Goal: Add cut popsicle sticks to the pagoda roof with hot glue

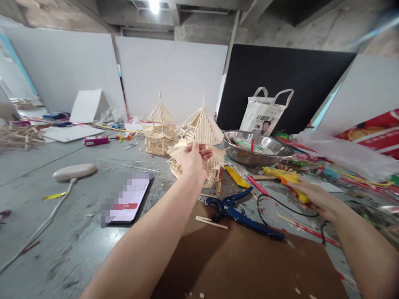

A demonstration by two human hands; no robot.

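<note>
Stick pavilion (207, 128), the nearer of two, stands upright on the grey table (77, 224) just beyond the fingers of the left hand (193, 160). Those fingers are bent, with the thumb raised close to the eave of its upper roof; whether they pinch a stick or merely touch it, I cannot tell. Off to the right, the right hand (314, 199) has its fingers wrapped around a yellow glue gun (285, 175), which is well apart from the pavilion.

As for the build, the upper roof rises to a thin spire, and its front slope looks closely covered with sticks. Below it a second, wider roof tier and a framed base are in place, so the main form seems largely built. The hand hides part of the front, so gaps there cannot be judged. Behind it and to the left, the farther pavilion (160, 139) also has a pointed roof, a lower tier and a base.

Nearer the wearer, loose sticks (212, 223) lie beside a blue cutter (240, 211), unattached to either model. The metal bowl (258, 155) sits to the right of the nearer pavilion.
</note>
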